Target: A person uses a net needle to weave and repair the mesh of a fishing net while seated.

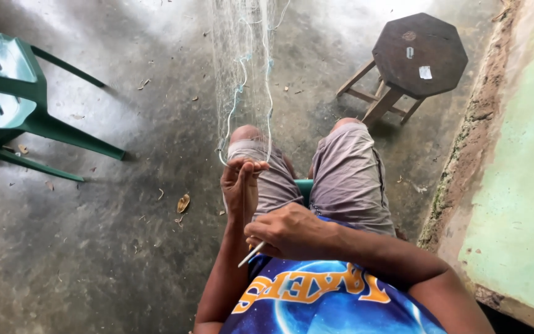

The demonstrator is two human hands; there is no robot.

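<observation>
Your left hand is raised above your left knee, fingertips pinched together on the lower edge of the fine fishing net, which hangs taut ahead of you. Your right hand is curled closed around a thin pale netting needle, held just below the left, near your lap.

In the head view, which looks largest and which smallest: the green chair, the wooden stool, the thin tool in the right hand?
1. Green chair, though the frame's edge cuts it off.
2. Wooden stool, somewhat smaller; both stand about equally far away, so this order is fair.
3. Thin tool, by far the smallest, though nearest the camera.
</observation>
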